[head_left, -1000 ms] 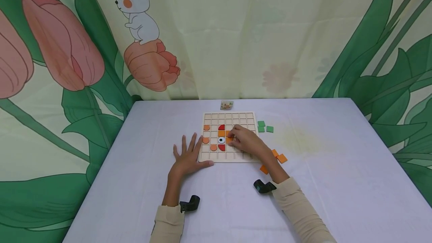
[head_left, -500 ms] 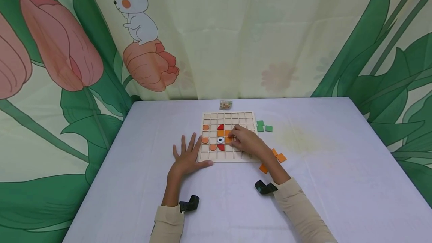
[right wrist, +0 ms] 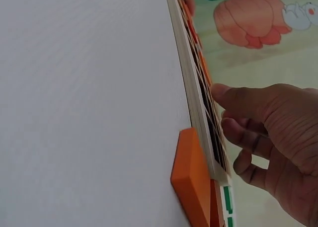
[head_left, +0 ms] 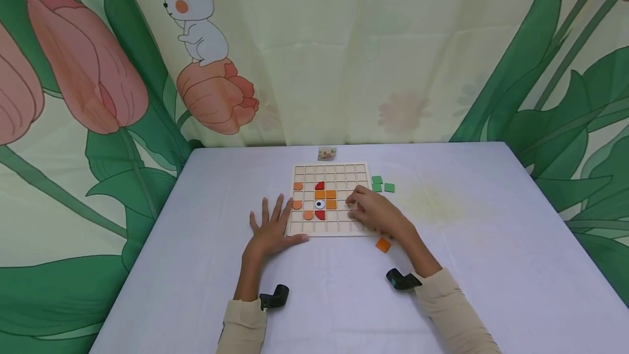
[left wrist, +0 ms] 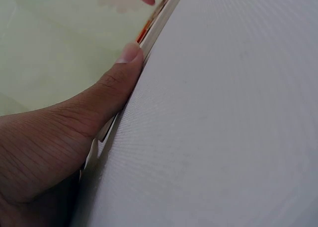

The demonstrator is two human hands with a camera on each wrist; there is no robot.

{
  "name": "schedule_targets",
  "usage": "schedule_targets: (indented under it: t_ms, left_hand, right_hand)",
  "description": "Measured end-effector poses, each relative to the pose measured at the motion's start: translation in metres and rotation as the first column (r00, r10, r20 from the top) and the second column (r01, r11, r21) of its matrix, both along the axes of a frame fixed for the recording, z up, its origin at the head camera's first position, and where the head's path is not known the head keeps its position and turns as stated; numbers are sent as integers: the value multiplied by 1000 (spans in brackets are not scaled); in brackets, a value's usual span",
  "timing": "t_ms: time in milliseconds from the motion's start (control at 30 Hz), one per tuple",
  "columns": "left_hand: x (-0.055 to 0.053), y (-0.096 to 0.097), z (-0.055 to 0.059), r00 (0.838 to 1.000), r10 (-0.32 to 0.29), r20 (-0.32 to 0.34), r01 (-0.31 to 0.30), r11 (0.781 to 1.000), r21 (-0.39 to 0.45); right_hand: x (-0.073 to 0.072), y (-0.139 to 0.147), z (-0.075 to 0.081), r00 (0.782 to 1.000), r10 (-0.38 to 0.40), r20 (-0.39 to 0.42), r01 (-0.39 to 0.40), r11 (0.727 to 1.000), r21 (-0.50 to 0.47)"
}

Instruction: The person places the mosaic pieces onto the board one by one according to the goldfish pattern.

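A pale wooden grid board [head_left: 339, 228] lies on the table. Set in its cells are orange squares [head_left: 331, 204], red quarter-round pieces [head_left: 320, 214], light orange discs [head_left: 308, 215] and a white eye piece [head_left: 320, 204]. Fingers spread, my left hand [head_left: 272, 232] rests at the board's left edge and near corner; the left wrist view has its thumb [left wrist: 112, 83] along that edge. Above the board's right part hovers my right hand [head_left: 378, 212], thumb and fingers apart, no piece seen between them in the right wrist view. A loose orange square [head_left: 383, 245] lies off the near right corner.
Several green squares [head_left: 377, 180] lie just right of the board. Behind it sits a small patterned card or packet [head_left: 326, 153]. A white cloth covers the table [head_left: 196, 288], and a printed curtain [head_left: 319, 70] hangs at the back.
My right hand has drawn back rightward from the orange squares, uncovering them in their cells. Its arm now hides the other loose orange squares. The left hand stays put.
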State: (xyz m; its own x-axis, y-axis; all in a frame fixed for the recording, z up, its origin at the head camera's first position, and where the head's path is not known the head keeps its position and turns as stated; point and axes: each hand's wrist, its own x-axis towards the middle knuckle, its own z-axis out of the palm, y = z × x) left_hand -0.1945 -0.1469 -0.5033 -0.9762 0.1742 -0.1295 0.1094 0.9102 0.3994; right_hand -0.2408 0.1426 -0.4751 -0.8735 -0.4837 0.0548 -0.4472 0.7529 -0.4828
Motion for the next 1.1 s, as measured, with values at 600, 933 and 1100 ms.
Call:
schedule_targets:
  t_ms: [600, 933, 1100]
  left_hand:
    - [3, 2, 5, 1000, 12, 15, -12, 1000, 1]
    - [3, 2, 5, 1000, 9, 3, -9, 1000, 2]
    - [4, 3, 5, 1000, 12, -5, -12, 1000, 7]
  right_hand:
    - [27, 45, 2, 999, 52, -2, -52, 998, -34]
    - [39, 60, 1, 996, 84, 34, -82, 994, -67]
    - [43, 66, 1, 991, 119, 59, -114, 990, -82]
